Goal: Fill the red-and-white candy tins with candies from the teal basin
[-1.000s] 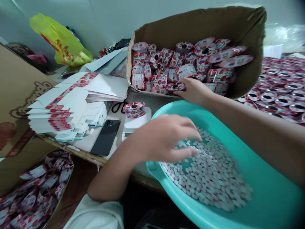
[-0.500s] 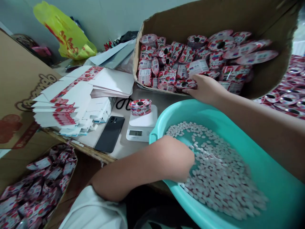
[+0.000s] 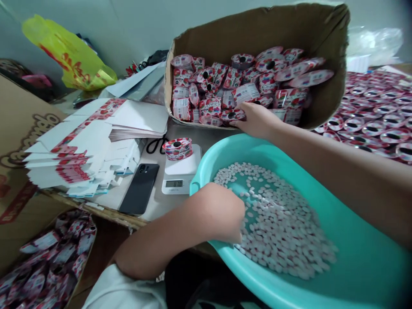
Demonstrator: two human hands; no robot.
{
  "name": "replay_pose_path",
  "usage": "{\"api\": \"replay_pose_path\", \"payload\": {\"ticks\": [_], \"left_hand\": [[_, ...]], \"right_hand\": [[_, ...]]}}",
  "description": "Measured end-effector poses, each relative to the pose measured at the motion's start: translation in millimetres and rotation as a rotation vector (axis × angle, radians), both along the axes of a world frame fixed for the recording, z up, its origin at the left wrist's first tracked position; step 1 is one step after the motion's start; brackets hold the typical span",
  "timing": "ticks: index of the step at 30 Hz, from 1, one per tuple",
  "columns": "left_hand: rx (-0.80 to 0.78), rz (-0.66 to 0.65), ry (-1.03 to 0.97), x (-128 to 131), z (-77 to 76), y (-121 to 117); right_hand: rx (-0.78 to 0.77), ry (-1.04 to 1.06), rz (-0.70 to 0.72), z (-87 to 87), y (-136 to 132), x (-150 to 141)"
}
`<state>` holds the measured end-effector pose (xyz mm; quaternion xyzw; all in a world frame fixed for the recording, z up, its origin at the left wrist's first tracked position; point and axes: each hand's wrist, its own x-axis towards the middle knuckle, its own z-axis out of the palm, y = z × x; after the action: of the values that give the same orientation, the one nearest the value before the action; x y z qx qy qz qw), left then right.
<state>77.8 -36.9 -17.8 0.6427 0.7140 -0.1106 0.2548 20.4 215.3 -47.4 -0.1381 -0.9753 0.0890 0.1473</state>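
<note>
At the front edge of the cardboard box (image 3: 257, 25), my right hand (image 3: 254, 120) pinches the end of a small red-and-white printed candy packet (image 3: 232, 115) with a dark hole in its top. Many similar packets lie around it in the box. My left hand (image 3: 223, 212) is curled over the near side of the turquoise basin (image 3: 360, 244), beside loose white oval candies (image 3: 283, 236). Its fingers are bent under, and whatever they hold is hidden. Another candy packet (image 3: 177, 149) stands on the white digital scale (image 3: 183, 171), whose display seems to read 8.70.
Left of the scale lie a black phone (image 3: 140, 189) and stacked white printed cartons (image 3: 86, 141). A yellow plastic bag (image 3: 71, 56) is at the back. More packets fill a lower-left box (image 3: 48, 262) and rows (image 3: 370, 116) at the far right.
The view has shifted slightly, moving most things leftward and showing more packet rows at right. Both hands keep about the same places at the box and basin.
</note>
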Motion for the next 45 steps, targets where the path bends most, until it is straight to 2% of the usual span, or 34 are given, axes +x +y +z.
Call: {"api": "replay_pose_path", "payload": {"ticks": [7,11,15,18,21,27,31,45], "left_hand": [[-0.018,-0.026,-0.118,-2,2.8,1],[0.012,0.051,-0.033,-1,-1.0,-1],[0.138,0.105,0.079,1,-4.2,-3],[0.116,0.071,0.12,1,-5.7,-2],[0.064,0.04,0.078,1,-6.7,-1],[-0.051,0.053,0.014,2,-2.6,2],[-0.141,-0.04,0.014,4,3.0,7],[-0.079,-0.146,-0.078,-1,0.6,6]], "right_hand": [[-0.007,-0.016,-0.003,4.5,-4,2],[-0.014,-0.014,-0.01,4.3,-3,3],[-0.026,-0.01,-0.015,4.2,-2,4],[-0.031,-0.001,-0.012,4.6,-2,5],[-0.024,0.006,-0.009,4.5,-2,5],[-0.024,0.01,-0.002,2.5,-1,4],[-0.021,0.008,0.019,1.9,-1,2],[0.019,-0.016,-0.006,-1.2,2,-1]]}}
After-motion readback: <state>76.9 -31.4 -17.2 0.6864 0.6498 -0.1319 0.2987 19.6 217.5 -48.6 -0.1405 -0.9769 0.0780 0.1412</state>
